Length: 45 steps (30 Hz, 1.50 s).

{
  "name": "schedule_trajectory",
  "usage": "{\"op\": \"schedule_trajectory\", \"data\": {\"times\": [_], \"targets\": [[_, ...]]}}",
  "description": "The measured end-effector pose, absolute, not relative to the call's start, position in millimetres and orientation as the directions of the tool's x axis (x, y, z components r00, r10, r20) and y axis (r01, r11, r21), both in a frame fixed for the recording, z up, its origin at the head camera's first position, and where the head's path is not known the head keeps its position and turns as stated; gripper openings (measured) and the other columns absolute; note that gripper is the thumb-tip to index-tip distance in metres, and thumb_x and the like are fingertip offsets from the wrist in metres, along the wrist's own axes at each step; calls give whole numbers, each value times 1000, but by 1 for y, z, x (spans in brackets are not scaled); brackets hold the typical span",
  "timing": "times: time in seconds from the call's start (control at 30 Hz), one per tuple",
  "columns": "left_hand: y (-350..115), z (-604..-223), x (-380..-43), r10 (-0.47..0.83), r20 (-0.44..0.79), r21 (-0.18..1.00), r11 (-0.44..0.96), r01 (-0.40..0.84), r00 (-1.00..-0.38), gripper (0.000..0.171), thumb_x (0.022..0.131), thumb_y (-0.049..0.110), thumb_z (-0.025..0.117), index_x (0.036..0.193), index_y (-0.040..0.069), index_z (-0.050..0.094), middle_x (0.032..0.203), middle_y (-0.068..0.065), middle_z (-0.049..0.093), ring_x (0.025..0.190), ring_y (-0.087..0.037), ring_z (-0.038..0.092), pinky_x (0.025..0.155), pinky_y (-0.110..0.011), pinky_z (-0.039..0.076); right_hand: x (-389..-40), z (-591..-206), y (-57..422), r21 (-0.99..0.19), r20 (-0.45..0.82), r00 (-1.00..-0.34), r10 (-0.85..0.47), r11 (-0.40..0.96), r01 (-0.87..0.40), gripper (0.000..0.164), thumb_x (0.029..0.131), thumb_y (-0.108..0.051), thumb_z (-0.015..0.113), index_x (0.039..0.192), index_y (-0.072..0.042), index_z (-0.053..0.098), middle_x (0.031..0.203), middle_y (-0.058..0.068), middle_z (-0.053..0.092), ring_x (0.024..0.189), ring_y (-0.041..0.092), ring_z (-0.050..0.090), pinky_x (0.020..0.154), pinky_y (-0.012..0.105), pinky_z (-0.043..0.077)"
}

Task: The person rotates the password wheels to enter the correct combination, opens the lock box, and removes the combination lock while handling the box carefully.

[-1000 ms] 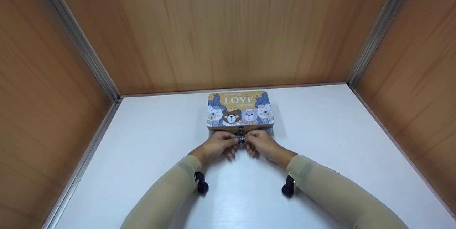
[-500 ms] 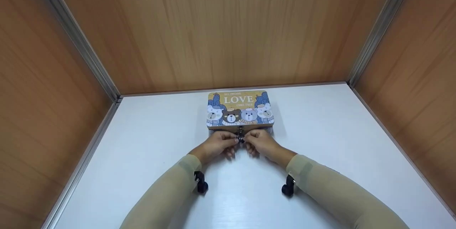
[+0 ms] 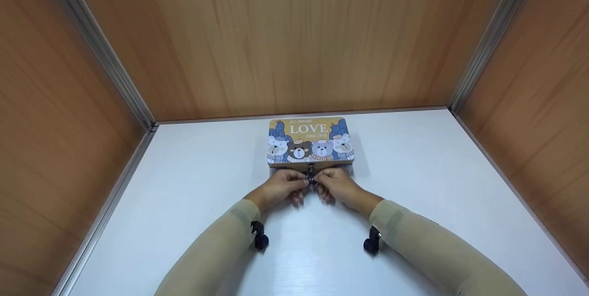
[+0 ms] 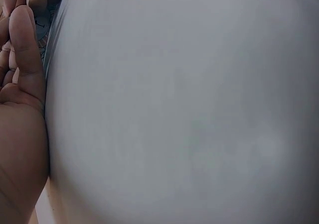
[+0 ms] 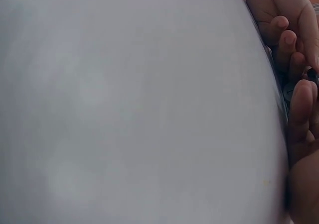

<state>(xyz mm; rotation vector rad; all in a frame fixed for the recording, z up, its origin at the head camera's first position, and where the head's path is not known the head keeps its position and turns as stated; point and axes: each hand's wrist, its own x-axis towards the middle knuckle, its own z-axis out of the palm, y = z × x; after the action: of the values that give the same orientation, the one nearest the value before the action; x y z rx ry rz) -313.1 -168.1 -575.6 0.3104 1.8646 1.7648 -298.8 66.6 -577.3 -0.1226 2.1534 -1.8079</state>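
A lidded box (image 3: 310, 130) printed with cartoon bears and the word LOVE stands at the back middle of the table in the head view, its lid down. From the clasp (image 3: 311, 167) on its front hangs a small dark, shiny padlock (image 3: 311, 181). My left hand (image 3: 281, 186) pinches the padlock from the left between thumb and fingers. Opposite it, my right hand (image 3: 341, 188) pinches it from the right. Fingertips hide much of the padlock. In the right wrist view a black bit of the padlock (image 5: 312, 74) shows between both hands.
A white table (image 3: 207, 171) lies under the box and forearms. Wood-grain panels (image 3: 294, 43) with grey metal edging rise at the back and both sides. Each sleeve cuff carries a small black camera (image 3: 261, 240). White table surface fills most of both wrist views.
Both hands stay at the padlock and the box stays put. The padlock looks slightly turned or darker between the fingertips; the arms are nearly still.
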Motion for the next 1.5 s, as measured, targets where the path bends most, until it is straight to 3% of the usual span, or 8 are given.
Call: {"op": "schedule_trajectory", "data": {"times": [0.23, 0.57, 0.77, 1.07, 1.3, 1.5], "targets": [[-168, -575, -313, 520, -231, 973, 133, -189, -822, 25, 110, 12, 73, 128, -5, 76, 92, -5, 77, 70, -12, 73, 65, -25, 67, -299, -576, 68, -976, -200, -941, -271, 140, 167, 26, 112, -18, 61, 98, -2, 76, 71, 1, 71, 55, 10, 64, 52, 22, 58], [-168, -576, -315, 527, -227, 973, 160, -167, -819, 25, 112, 14, 72, 128, -4, 77, 88, -3, 76, 69, -11, 73, 65, -24, 66, -300, -579, 69, -975, -201, -944, -262, 152, 165, 12, 105, -11, 70, 104, -2, 77, 72, 1, 70, 57, 10, 64, 53, 22, 58], [-170, -577, -316, 533, -228, 973, 154, -172, -814, 26, 111, 15, 73, 128, -4, 77, 87, -3, 76, 69, -11, 73, 65, -24, 67, -299, -579, 69, -973, -191, -942, -275, 176, 146, 17, 107, -11, 67, 108, 2, 78, 73, 1, 70, 58, 9, 64, 54, 21, 58], [-170, -576, -315, 538, -224, 974, 154, -166, -813, 24, 111, 15, 72, 127, -3, 77, 86, -3, 76, 69, -11, 73, 65, -24, 67, -299, -578, 70, -973, -172, -938, -301, 201, 114, 25, 111, -17, 65, 96, -1, 77, 71, -1, 70, 57, 9, 63, 53, 21, 57], [-169, -576, -314, 517, -238, 971, 136, -196, -822, 24, 111, 12, 72, 127, -4, 78, 89, -4, 76, 68, -12, 72, 64, -25, 66, -300, -576, 70, -978, -188, -935, -301, 142, 151, 31, 114, -20, 61, 97, 0, 76, 70, 0, 72, 54, 9, 64, 51, 22, 58], [-168, -575, -314, 515, -234, 972, 115, -203, -825, 23, 110, 12, 72, 124, -5, 78, 86, -4, 75, 66, -12, 72, 63, -25, 66, -301, -578, 71, -979, -189, -938, -292, 137, 154, 24, 111, -18, 64, 100, -1, 77, 71, 1, 72, 55, 10, 65, 51, 22, 59]]}}
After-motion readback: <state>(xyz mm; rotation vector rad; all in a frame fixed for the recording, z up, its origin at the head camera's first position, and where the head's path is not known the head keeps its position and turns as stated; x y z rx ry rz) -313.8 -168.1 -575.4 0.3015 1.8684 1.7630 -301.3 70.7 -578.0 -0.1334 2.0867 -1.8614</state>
